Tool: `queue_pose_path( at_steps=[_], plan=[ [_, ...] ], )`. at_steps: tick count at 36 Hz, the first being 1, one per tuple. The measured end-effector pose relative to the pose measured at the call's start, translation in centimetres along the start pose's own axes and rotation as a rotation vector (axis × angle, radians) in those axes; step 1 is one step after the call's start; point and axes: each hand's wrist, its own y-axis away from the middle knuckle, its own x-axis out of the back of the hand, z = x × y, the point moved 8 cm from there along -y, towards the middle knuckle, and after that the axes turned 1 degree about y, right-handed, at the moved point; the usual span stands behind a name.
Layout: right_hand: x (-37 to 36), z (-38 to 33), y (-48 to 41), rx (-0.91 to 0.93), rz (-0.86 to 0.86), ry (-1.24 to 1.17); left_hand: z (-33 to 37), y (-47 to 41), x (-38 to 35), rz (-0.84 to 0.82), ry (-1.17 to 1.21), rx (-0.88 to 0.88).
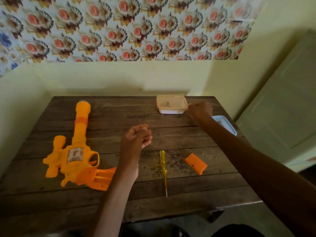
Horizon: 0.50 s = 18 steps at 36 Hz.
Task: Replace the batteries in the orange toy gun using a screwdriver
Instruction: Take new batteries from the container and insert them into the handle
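The orange toy gun (80, 151) lies on its side at the left of the wooden table (119, 202), barrel pointing away, its grip compartment uncovered. The orange battery cover (195, 163) rests on the table at the right. Between them lies a yellow-handled screwdriver (163, 168), tip toward me. My left hand (136, 137) hovers over the table's middle with fingers curled loosely; what it holds, if anything, is hidden. My right hand (200, 109) is closed at the right rim of a small white plastic container (171, 104) at the far edge.
A blue-rimmed lid (225, 124) lies at the table's right edge, partly behind my right forearm. A yellow wall stands close behind and left of the table. A pale door or cabinet is to the right.
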Motion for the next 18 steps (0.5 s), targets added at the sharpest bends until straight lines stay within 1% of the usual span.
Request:
queue_pose_path(
  at_steps=[2,4,6,7,9,11,12,14,18],
  plan=[
    [1.6,-0.7,1.4,0.13,0.049,0.116,0.1,0.3,-0.2,-0.007,-0.02,-0.004],
    [3.5,-0.6,3.4,0.233,0.075,0.168,0.2,0.6,-0.6,-0.015,-0.033,-0.011],
    [5.6,0.0,4.6,0.304,0.127,0.243,0.4,1.1,-1.0,-0.026,-0.043,-0.018],
    [6.4,0.6,4.8,0.323,0.157,0.327,0.5,1.2,-1.3,-0.03,-0.045,-0.02],
    [7.8,2.7,4.6,0.244,0.146,0.536,0.6,1.7,-2.0,-0.037,-0.055,-0.016],
    [8.3,5.3,3.5,0.091,0.059,0.652,0.6,1.9,-2.6,-0.042,-0.062,-0.021],
    [8.4,6.3,3.0,0.043,0.015,0.661,0.6,2.1,-3.0,-0.05,-0.061,-0.02],
    [8.3,7.4,2.5,0.015,-0.051,0.621,0.5,2.5,-3.8,-0.067,-0.068,-0.024],
    [9.2,7.4,2.7,0.008,-0.011,0.548,0.4,3.0,-4.9,-0.093,-0.076,-0.037]
  ],
)
